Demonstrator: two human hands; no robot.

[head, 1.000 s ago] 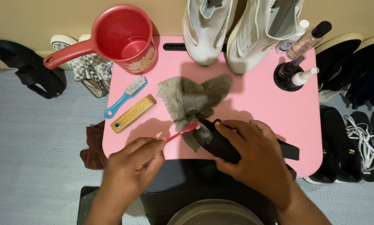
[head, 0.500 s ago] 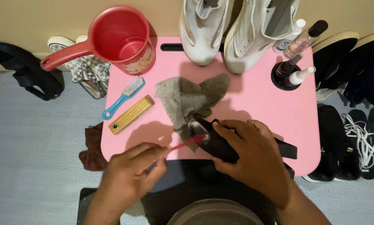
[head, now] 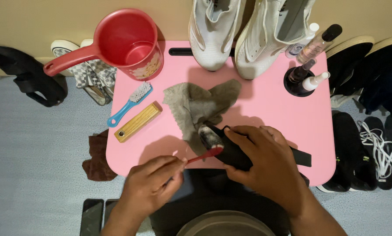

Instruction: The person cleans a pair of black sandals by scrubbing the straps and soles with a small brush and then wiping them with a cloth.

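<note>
Scrubbing was under way on the black shoe [head: 231, 150], which lay at the near edge of the pink surface [head: 270, 105], its soapy toe resting on the crumpled grey cloth [head: 196, 105]. The right hand [head: 266, 168] was clamped over the shoe; the left hand [head: 150, 188] pinched the red toothbrush [head: 204, 155], bristles on the toe. Short strokes with a firm hold suited this step. Beyond lay the blue-handled brush [head: 130, 105], wooden block [head: 137, 122] and red plastic jug [head: 126, 43].

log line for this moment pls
left hand: holds red toothbrush | right hand: holds black sandal | bristles on sandal tip
</note>
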